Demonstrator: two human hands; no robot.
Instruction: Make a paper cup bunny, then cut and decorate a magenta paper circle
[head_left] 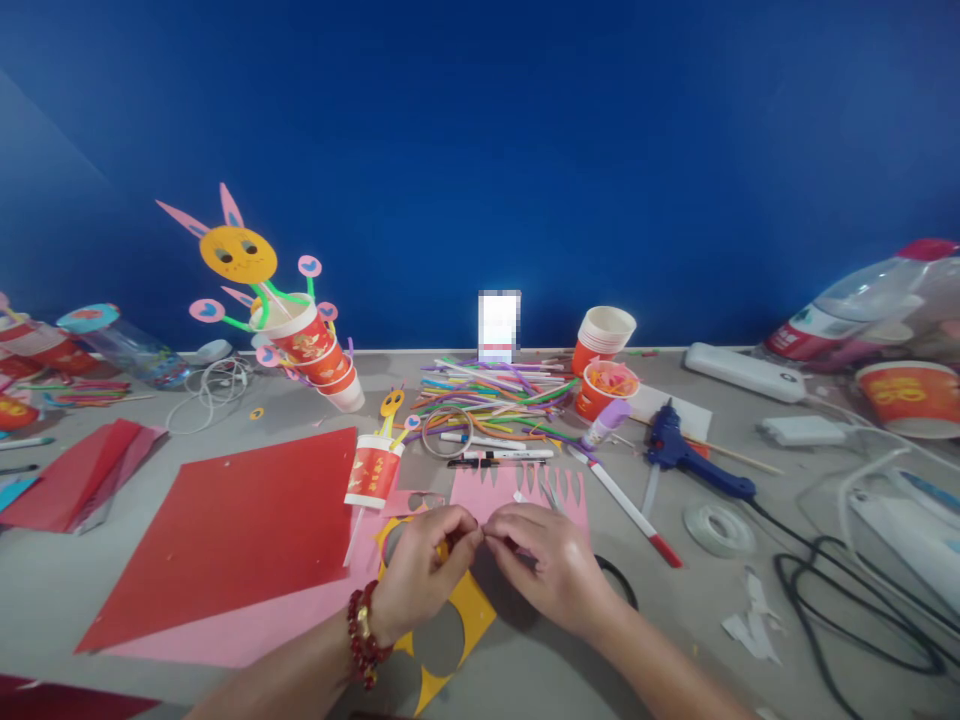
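Your one view comes from the camera worn on your head, looking forward and down from above the near side of the tabletop (690,590), so your left forearm (292,655) and right forearm (660,660) rise from the bottom edge, and your left hand (431,565) and right hand (555,565) meet close to you, just below the picture's middle. Past them you look across to the blue wall (480,150) filling nearly the upper half, with a wide sweep from the red cups (67,352) far left to the bottle (825,310) at right
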